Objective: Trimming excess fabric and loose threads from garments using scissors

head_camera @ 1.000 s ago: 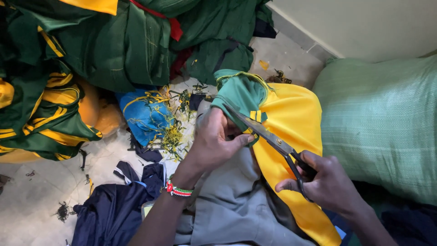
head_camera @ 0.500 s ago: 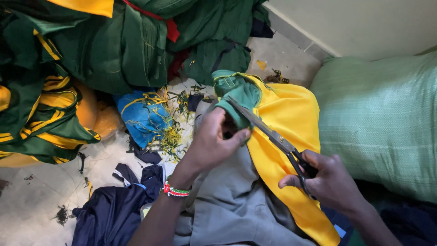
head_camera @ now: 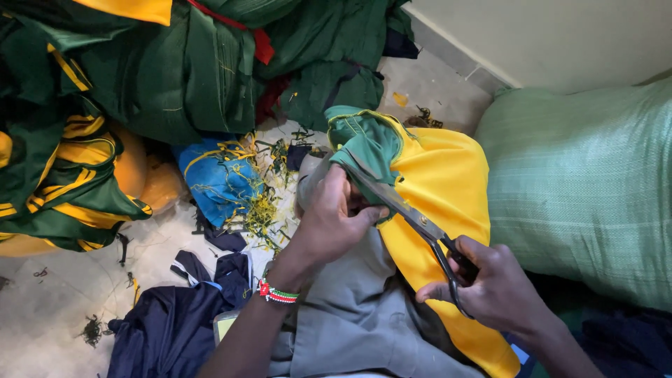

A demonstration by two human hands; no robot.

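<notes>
A yellow garment [head_camera: 441, 203] with a green cuff [head_camera: 367, 140] lies over my lap. My left hand [head_camera: 329, 217] pinches the green part near its seam. My right hand [head_camera: 493, 287] grips the black handles of long metal scissors [head_camera: 406, 210], whose blades run up to the green cloth beside my left fingers. A beaded band [head_camera: 278, 294] circles my left wrist. The blade tips are partly hidden by the cloth and my fingers.
Green and yellow garments [head_camera: 161, 77] are piled at the back and left. A blue cloth [head_camera: 217, 175] and thread scraps [head_camera: 262, 210] lie on the floor. A large green woven sack [head_camera: 581, 182] fills the right. Dark navy cloth [head_camera: 175, 322] lies at the lower left.
My left hand has pushed further up into the green cuff and the scissors have followed it. The cuff has bunched up more.
</notes>
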